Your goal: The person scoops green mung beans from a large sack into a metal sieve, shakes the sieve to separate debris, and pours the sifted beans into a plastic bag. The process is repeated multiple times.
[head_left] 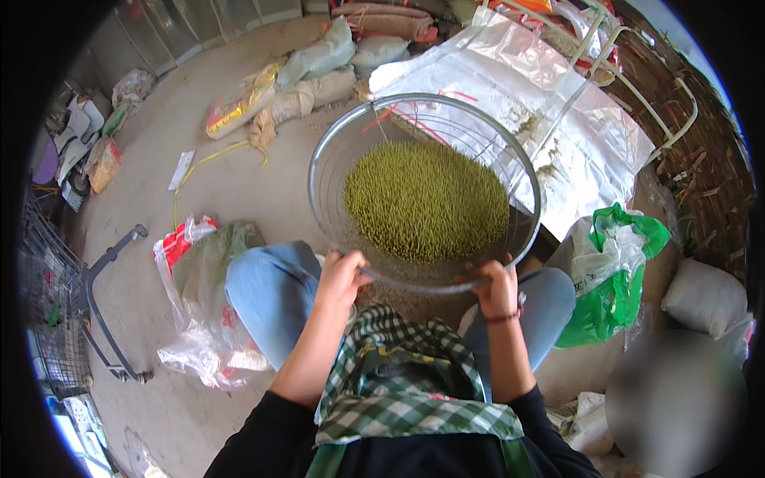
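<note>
A round wire-mesh sieve with a metal rim [318, 149] is held up in front of my knees. Inside it lies a heap of small green beans [427, 200], thin mesh showing around them. My left hand [343, 278] grips the near rim at its left part, thumb on top. The near rim's right part is in my right hand [497, 290], with a dark red bracelet at the wrist. Some fingers of both hands are hidden under the rim. Below the sieve, between my legs, small debris [394, 299] is partly visible.
A silvery plastic sheet [538, 113] with scattered debris lies beyond the sieve. Filled plastic bags [206, 287] stand by my left knee, a green and white bag [615, 287] by my right. Sacks [317, 92] lie farther off; a wire cart [54, 299] stands far left.
</note>
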Tool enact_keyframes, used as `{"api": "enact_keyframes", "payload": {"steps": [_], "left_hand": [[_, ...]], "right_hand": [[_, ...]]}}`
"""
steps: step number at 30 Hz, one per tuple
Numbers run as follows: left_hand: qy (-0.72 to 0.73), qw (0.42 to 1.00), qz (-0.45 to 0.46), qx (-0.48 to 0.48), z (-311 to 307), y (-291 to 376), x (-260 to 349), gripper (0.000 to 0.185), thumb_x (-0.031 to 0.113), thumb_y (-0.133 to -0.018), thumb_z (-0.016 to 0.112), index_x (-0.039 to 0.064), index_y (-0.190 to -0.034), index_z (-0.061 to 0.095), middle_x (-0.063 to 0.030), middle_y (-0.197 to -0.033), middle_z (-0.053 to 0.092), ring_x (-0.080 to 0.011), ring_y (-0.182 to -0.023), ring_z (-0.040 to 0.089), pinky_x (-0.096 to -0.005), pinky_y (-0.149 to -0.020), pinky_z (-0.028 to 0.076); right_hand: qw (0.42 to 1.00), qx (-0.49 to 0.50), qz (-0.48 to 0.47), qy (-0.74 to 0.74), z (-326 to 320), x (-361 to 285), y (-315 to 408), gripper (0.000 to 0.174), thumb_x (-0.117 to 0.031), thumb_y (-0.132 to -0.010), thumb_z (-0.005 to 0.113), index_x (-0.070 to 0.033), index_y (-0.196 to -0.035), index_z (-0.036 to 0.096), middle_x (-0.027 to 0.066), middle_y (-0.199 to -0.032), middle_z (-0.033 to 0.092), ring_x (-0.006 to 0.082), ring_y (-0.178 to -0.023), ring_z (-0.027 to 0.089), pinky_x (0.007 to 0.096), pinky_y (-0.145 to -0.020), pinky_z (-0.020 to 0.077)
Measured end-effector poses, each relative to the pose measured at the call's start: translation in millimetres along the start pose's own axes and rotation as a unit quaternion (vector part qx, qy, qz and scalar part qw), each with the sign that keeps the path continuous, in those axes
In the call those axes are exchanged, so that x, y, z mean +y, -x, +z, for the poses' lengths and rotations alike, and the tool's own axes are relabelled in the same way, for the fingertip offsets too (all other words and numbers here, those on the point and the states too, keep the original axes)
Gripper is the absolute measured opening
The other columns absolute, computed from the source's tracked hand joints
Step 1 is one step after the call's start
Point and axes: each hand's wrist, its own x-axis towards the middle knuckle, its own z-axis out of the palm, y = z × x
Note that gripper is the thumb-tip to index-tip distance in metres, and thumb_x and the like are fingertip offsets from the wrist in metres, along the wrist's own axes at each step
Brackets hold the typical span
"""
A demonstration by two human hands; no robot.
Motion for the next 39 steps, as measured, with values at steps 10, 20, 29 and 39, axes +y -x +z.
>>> {"api": "enact_keyframes", "payload": {"steps": [10, 20, 29, 39], "left_hand": [[0.075, 0.993, -0.058, -0.064, -23, 15, -34, 0.032, -0.002, -0.065, 0.048, 0.001, -0.097, 0.045, -0.0112, -0.08, 0.052, -0.0301, -0.072, 0.058, -0.0487, -0.061, 0.051], [0.08, 0.983, -0.057, -0.153, -10, 16, -20, 0.068, -0.003, -0.065, 0.045, 0.008, -0.129, 0.027, -0.0185, -0.094, 0.05, -0.0276, -0.079, 0.056, -0.0444, -0.068, 0.052], [0.044, 0.994, 0.02, -0.094, 9, 11, 13, 0.023, 0.0, -0.069, 0.047, 0.001, -0.091, 0.046, -0.0105, -0.071, 0.052, -0.0261, -0.063, 0.058, -0.0407, -0.053, 0.052], [-0.041, 0.996, 0.017, -0.079, 14, -25, 30, 0.003, 0.001, -0.067, 0.048, 0.004, -0.067, 0.048, -0.0085, -0.065, 0.049, -0.0262, -0.066, 0.056, -0.0417, -0.063, 0.051]], "right_hand": [[0.997, 0.058, -0.048, 0.036, 2, -15, 44, 0.07, 0.0, -0.067, 0.047, -0.009, -0.132, 0.02, 0.0064, -0.093, 0.049, 0.015, -0.075, 0.051, 0.0292, -0.05, 0.0469], [0.997, 0.009, -0.074, 0.016, 0, -20, 55, 0.047, 0.003, -0.067, 0.047, -0.004, -0.112, 0.036, 0.0092, -0.085, 0.046, 0.0201, -0.068, 0.051, 0.0417, -0.055, 0.0528], [0.998, 0.015, -0.054, -0.026, 9, -15, 4, 0.057, 0.003, -0.07, 0.045, -0.007, -0.124, 0.032, 0.0072, -0.085, 0.049, 0.0183, -0.07, 0.054, 0.0354, -0.052, 0.0535], [0.997, 0.064, -0.041, 0.007, 5, -10, 19, 0.056, 0.001, -0.068, 0.048, -0.006, -0.122, 0.034, 0.0048, -0.075, 0.047, 0.0158, -0.059, 0.047, 0.0289, -0.048, 0.0458]]}}
